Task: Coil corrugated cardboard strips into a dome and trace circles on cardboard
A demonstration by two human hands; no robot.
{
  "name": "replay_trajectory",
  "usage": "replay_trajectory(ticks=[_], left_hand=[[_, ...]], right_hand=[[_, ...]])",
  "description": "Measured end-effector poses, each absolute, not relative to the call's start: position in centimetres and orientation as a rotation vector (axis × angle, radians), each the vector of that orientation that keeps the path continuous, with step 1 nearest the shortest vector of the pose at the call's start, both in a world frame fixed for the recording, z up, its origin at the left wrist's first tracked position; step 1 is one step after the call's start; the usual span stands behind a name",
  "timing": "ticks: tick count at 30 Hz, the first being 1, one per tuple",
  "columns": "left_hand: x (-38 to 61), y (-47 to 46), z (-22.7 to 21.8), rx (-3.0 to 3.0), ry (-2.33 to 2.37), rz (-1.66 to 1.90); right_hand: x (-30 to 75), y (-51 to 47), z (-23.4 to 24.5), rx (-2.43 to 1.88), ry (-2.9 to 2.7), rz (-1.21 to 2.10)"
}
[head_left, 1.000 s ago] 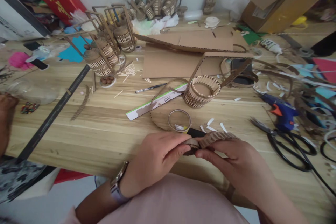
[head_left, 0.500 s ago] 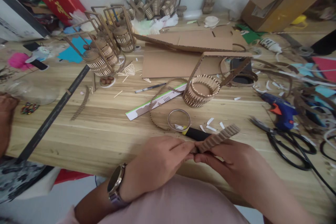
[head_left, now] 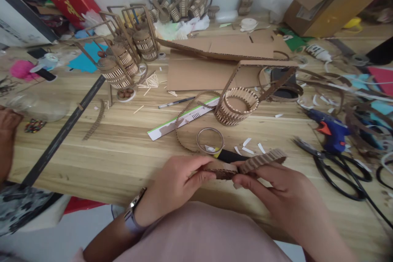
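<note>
Some brown cardboard strip (head_left: 264,160) is pinched between thumb and fingers by the left hand (head_left: 173,184) and the right hand (head_left: 284,192).

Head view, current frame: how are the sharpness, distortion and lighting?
In the head view, the image is soft, though ridges on the cardboard strip are readable; in the head view, the cardboard box at upper right looks smeared and stretched; in the head view, light is diffuse, with a faint shadow on the table beside the left hand.
</note>
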State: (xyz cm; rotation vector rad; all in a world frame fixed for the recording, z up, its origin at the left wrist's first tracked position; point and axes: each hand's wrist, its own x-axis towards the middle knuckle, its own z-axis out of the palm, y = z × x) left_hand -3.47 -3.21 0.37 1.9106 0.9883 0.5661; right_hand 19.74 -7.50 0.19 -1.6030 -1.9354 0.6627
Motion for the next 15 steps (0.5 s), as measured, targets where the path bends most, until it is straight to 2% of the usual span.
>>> replay_trajectory(ticks=[9, 15], left_hand=[[-3.4, -3.7, 0.5, 2.257, 0.916, 0.527], [-3.3, -3.8, 0.9, 2.363, 0.904, 0.481]], right_hand=[[19.6, -6.7, 1.0, -1.525, -2.167, 0.634], [18.8, -6.3, 1.8, -1.481, -2.159, 0.761]])
